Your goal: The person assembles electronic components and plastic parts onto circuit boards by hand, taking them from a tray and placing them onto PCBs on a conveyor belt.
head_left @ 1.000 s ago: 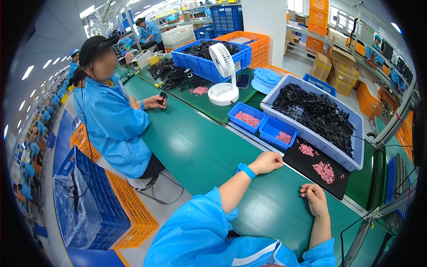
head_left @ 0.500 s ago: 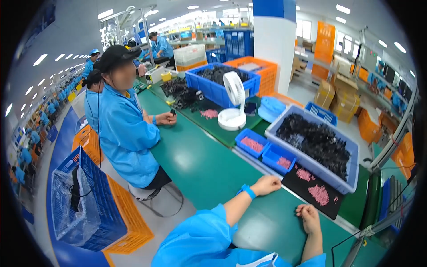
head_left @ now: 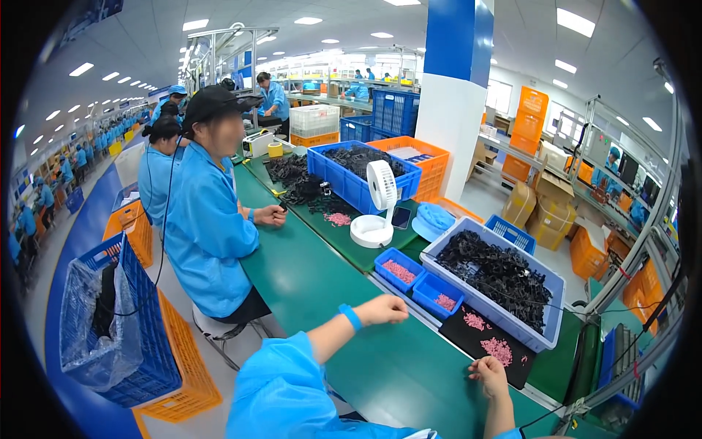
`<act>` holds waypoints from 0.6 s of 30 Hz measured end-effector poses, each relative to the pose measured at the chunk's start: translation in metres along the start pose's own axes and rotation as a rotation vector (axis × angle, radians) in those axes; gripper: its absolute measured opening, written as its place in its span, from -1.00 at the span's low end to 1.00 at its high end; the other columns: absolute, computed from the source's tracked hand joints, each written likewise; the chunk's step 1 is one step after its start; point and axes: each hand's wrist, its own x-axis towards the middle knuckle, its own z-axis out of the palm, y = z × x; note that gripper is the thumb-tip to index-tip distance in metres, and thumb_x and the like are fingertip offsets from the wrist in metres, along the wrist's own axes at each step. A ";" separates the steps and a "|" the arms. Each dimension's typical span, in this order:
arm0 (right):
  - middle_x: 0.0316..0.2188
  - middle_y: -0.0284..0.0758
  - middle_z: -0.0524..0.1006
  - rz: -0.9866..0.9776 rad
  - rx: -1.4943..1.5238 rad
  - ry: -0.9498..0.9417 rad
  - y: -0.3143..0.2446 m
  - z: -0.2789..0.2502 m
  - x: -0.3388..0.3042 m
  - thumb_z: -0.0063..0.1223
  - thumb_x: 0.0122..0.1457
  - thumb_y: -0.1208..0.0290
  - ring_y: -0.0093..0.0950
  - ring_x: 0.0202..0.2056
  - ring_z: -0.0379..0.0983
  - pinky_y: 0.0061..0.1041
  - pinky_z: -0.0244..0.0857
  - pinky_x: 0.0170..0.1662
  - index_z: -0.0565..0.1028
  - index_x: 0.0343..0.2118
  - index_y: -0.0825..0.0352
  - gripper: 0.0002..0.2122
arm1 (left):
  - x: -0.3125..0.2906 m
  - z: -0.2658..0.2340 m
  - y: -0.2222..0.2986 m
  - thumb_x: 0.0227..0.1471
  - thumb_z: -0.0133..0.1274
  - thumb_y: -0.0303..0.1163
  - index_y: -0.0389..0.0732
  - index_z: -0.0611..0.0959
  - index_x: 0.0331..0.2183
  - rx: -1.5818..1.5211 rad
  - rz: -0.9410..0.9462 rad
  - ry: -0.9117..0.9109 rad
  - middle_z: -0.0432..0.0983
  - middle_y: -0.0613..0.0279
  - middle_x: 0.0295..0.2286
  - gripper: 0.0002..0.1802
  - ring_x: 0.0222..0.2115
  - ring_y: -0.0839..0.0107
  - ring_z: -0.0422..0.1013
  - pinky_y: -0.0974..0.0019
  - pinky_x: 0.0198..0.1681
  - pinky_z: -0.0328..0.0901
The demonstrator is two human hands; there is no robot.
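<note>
My left hand (head_left: 385,310), with a blue band at the wrist, is over the green bench (head_left: 322,289). Its fingers are curled in, and no object shows in them. The closest thing to it is a small blue tray (head_left: 437,293) of pink pieces, not touched. Near the bench's rail, my right hand (head_left: 488,374) has loosely bent, closed fingers with nothing visible between them. It is beside a black mat (head_left: 465,338) bearing loose pink pieces (head_left: 498,351). Another small blue tray (head_left: 399,269) also contains pink pieces. Behind stands a large grey-blue bin (head_left: 550,322) of black parts.
A white fan (head_left: 382,192) stands beyond the trays, near a blue crate (head_left: 347,181) of black parts. At the left a co-worker (head_left: 208,212) sits by the bench, a dark piece in hand. A blue crate (head_left: 157,369) lined with plastic is on the floor.
The whole view has shifted. My left hand has moved leftward over the bench, farther from my right hand. The right hand keeps about the same place beside the black mat.
</note>
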 end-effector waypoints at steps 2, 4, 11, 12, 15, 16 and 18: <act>-0.45 -0.35 0.46 -0.019 -0.220 0.049 0.000 -0.009 0.008 -0.07 0.19 0.48 -0.50 -0.39 0.45 -0.51 0.40 -0.38 0.38 -0.41 0.30 -0.94 | -0.023 -0.019 0.014 0.03 0.13 -0.36 -0.25 0.58 -0.38 -0.009 -0.013 0.076 0.49 0.33 -0.48 -0.84 -0.46 0.58 0.38 0.46 -0.39 0.32; -0.53 -0.35 0.44 -0.023 -0.368 0.092 0.001 -0.017 0.011 -0.05 0.15 0.47 -0.55 -0.40 0.44 -0.55 0.39 -0.40 0.38 -0.47 0.33 -0.90 | -0.046 -0.036 0.026 0.02 0.14 -0.35 -0.26 0.58 -0.38 -0.001 -0.047 0.156 0.50 0.32 -0.47 -0.83 -0.44 0.57 0.38 0.46 -0.37 0.32; -0.47 -0.01 0.48 -0.242 -1.325 0.265 0.004 -0.007 0.000 -0.03 -0.01 0.58 -0.06 -0.40 0.44 -0.17 0.34 -0.28 0.41 -0.51 0.42 -0.97 | -0.116 -0.077 0.074 0.03 0.13 -0.39 -0.29 0.57 -0.38 0.018 -0.064 0.351 0.49 0.35 -0.47 -0.84 -0.45 0.60 0.38 0.49 -0.37 0.29; -0.46 -0.01 0.48 -0.179 -1.408 0.296 0.004 -0.005 0.000 -0.05 -0.02 0.60 -0.05 -0.38 0.44 -0.14 0.33 -0.28 0.41 -0.50 0.42 -0.98 | -0.120 -0.075 0.087 0.03 0.13 -0.39 -0.29 0.57 -0.38 0.012 -0.070 0.353 0.49 0.35 -0.47 -0.84 -0.45 0.60 0.38 0.49 -0.37 0.29; -0.44 -0.02 0.47 -0.217 -1.501 0.250 0.010 0.000 0.001 -0.06 -0.04 0.62 -0.07 -0.36 0.43 -0.13 0.32 -0.26 0.40 -0.49 0.42 -0.97 | -0.144 -0.069 0.130 0.06 0.10 -0.41 -0.28 0.56 -0.36 -0.034 0.042 0.306 0.49 0.34 -0.41 -0.86 -0.38 0.62 0.36 0.48 -0.30 0.30; -0.44 -0.02 0.47 -0.223 -1.508 0.225 0.011 0.001 0.002 -0.06 -0.04 0.62 -0.07 -0.36 0.43 -0.13 0.32 -0.26 0.40 -0.49 0.42 -0.97 | -0.144 -0.067 0.141 0.06 0.09 -0.40 -0.28 0.56 -0.36 0.056 0.089 0.283 0.49 0.35 -0.42 -0.86 -0.39 0.63 0.36 0.48 -0.31 0.30; -0.42 -0.02 0.45 -0.162 -1.527 0.260 0.011 -0.003 0.002 -0.06 -0.05 0.63 -0.07 -0.35 0.42 -0.15 0.32 -0.25 0.39 -0.48 0.43 -0.95 | -0.138 -0.063 0.168 0.08 0.10 -0.43 -0.30 0.56 -0.33 0.220 0.116 0.208 0.50 0.34 -0.38 -0.86 -0.32 0.60 0.37 0.47 -0.20 0.31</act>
